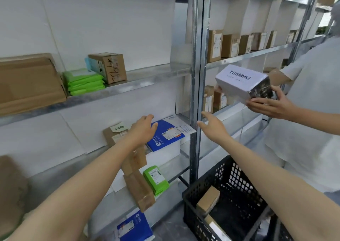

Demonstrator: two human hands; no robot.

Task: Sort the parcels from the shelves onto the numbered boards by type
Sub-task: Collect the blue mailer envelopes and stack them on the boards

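Two hands, both empty, both reaching for one parcel.

1. Left hand (pixel 143 129): left of the steel upright (pixel 196 93). Fingers straight and loosely spread, palm down, forearm stretched long from the lower left. It hangs over the near-left part of the parcel; contact cannot be told.
2. Right hand (pixel 211 126): just in front of the upright, toward its right face, level with the left hand. Wide, fingers extended, thumb apart, palm turned leftward.
3. Blue-and-white parcel (pixel 170 133): flat, label up, on the middle shelf directly left of the upright, lying on a white box (pixel 165 152). Whether its right end touches the upright cannot be told.
4. Brown cardboard parcels (pixel 136 159): further left of the upright, partly under the left forearm.
5. Black crate (pixel 230 183): at the foot of the upright, to its right, with a cardboard box (pixel 207 200) inside.
6. Numbered boards: not in view.

Handling note (judgement): the step in hand is picking up item 3.
- The right hand needs to pass to the upright's left side before closing.
- Take the parcel by its two short ends, thumbs on top and fingers beneath.
- It looks thin and likely pliable, so support it from below.
- Draw it toward the shelf front before lifting, so the white box underneath is not dragged along.
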